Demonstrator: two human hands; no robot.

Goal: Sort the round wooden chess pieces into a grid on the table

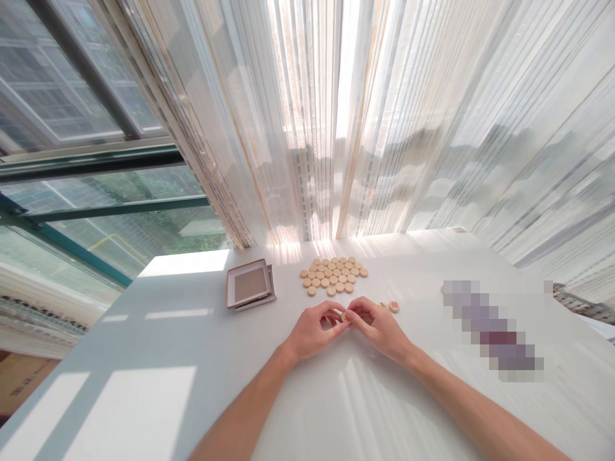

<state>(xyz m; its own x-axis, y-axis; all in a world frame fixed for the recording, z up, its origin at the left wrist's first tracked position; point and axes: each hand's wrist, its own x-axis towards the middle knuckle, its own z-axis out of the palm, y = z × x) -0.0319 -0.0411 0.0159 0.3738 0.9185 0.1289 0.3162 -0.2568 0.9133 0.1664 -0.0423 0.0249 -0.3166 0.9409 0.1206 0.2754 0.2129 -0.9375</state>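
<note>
Between the fingertips of both hands is a round wooden Chinese chess piece [345, 317], its marked face partly covered by fingers. My left hand [312, 330] pinches it from the left, and my right hand [379, 328] closes on it from the right. Just past the right hand's knuckles lies another piece [394, 307] with a red character facing up. Beside that one, a further piece is mostly hidden behind the hand. Beyond both hands, a cluster of many plain-faced pieces [334, 274] lies flat on the white table [230, 384].
Left of the cluster sits an open shallow box [250, 285], seemingly stacked on another box part. A pixelated, unreadable object [492, 330] lies on the right. Sheer striped curtains [327, 128] hang behind the table, with a window [96, 192] at left.
</note>
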